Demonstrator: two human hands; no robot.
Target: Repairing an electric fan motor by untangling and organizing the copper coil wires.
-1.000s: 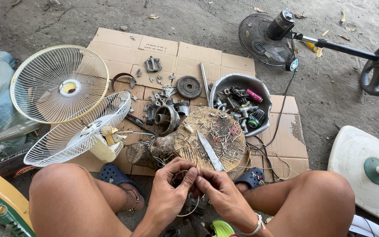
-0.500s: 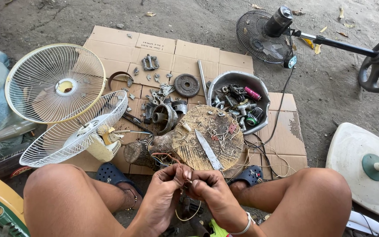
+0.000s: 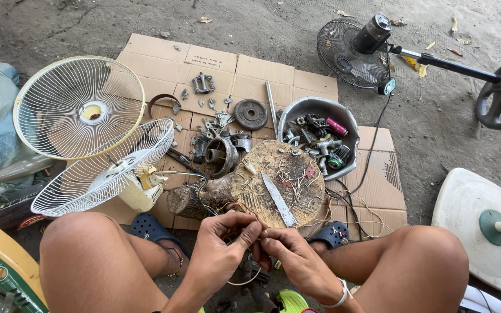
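Closest in, both hands meet fingertip to fingertip between the knees: the left hand (image 3: 218, 252) and right hand (image 3: 297, 258) each pinch a thin wire (image 3: 244, 281) that loops below them. Just beyond lies a knife (image 3: 278, 199) on a wood round (image 3: 273, 177), then a bowl (image 3: 297, 111) of parts.

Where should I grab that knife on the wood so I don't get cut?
Probably by the knife's near end, toward the knees, reaching from above. It lies flat on the wood block with its pointed tip facing away. Whether that near end is a proper handle is hard to tell.
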